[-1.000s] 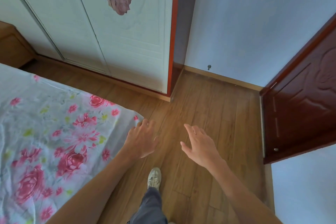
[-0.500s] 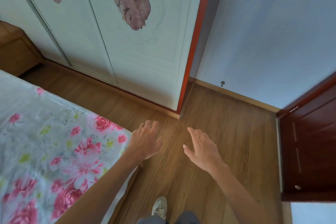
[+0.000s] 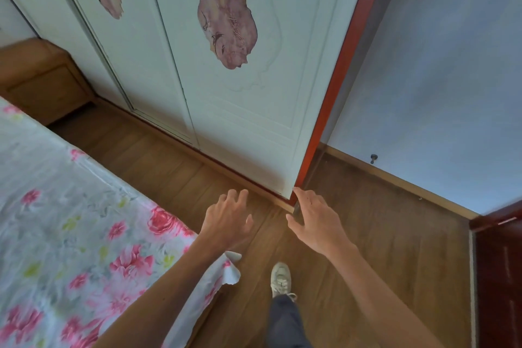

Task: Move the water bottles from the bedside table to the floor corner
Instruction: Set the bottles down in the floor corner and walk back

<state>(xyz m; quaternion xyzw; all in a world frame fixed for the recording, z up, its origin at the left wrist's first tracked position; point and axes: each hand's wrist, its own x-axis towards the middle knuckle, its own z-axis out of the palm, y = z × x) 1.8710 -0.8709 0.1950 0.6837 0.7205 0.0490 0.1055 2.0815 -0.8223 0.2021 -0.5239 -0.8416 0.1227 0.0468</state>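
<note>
While we stand beside the bed [image 3: 70, 234], our left hand [image 3: 228, 220] and right hand [image 3: 317, 223] hover empty, fingers loosely apart. The far brown cabinet [image 3: 42, 79] is possibly the bedside table.

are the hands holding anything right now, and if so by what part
Nothing is held. The left hand and the right hand are both empty, fingers loosely spread over the brown wooden floor.

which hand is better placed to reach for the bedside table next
Probably left. Both hands are open and empty, but the left hand is on the side of the bedside table, far left beyond the bed; the right hand sits by the wardrobe corner.
</note>
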